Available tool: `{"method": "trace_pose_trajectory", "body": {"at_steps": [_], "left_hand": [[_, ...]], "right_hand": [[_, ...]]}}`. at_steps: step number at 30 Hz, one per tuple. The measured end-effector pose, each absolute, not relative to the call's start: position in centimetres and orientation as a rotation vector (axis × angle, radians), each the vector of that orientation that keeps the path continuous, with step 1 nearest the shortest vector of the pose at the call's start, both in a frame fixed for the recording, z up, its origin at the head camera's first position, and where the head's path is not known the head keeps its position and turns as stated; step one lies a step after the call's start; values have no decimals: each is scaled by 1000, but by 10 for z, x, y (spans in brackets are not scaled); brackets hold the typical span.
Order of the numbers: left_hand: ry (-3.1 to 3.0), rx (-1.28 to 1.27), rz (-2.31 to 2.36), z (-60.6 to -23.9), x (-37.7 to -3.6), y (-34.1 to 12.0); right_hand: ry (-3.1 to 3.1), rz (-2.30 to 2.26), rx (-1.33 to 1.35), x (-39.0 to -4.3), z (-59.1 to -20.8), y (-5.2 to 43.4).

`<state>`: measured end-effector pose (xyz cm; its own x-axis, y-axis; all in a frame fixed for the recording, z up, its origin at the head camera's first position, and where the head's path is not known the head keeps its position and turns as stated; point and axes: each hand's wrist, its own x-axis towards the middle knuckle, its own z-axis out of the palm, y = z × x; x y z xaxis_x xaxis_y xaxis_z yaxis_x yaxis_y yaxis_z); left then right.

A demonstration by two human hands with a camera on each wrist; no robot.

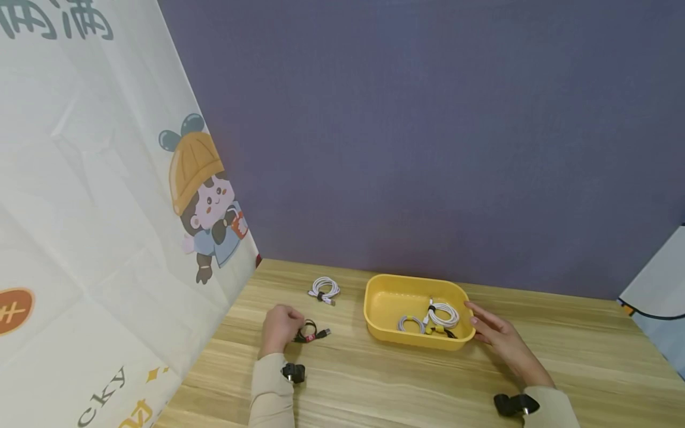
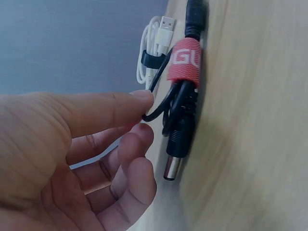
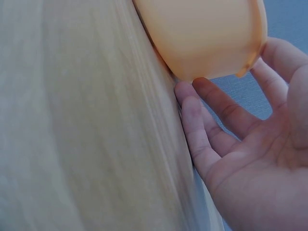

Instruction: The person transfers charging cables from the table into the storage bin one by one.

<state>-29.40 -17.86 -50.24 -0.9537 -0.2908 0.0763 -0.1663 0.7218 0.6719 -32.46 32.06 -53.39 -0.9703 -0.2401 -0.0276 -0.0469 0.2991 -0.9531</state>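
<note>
A black cable bundle [image 1: 311, 333] [image 2: 180, 110] with a red strap lies on the wooden table. My left hand [image 1: 291, 326] [image 2: 144, 115] pinches a loop of it between thumb and fingertips. Just beyond lies a coiled white cable [image 1: 323, 289] [image 2: 153, 48] with a dark tie. To the right stands a yellow tray [image 1: 385, 300] [image 3: 207, 38]. It holds a white coil [image 1: 443, 314], a grey coil [image 1: 411, 324] and a dark bundle [image 1: 441, 331] with a yellow strap. My right hand [image 1: 478, 324] [image 3: 226, 86] rests against the tray's right end with fingers nearly straight.
A purple wall [image 1: 428, 148] closes the back of the table [image 1: 562, 356]. A white printed cloth [image 1: 107, 238] with a cartoon figure hangs along the left side. A small black camera sits on each wrist.
</note>
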Motion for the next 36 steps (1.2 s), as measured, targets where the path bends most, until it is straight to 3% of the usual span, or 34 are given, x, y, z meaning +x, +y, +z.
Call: {"method": "trace_pose_trajectory", "body": {"at_steps": [36], "left_hand": [[-2803, 371, -1079, -513, -295, -175]], "right_hand": [[2407, -1736, -226, -327, -537, 321]]}}
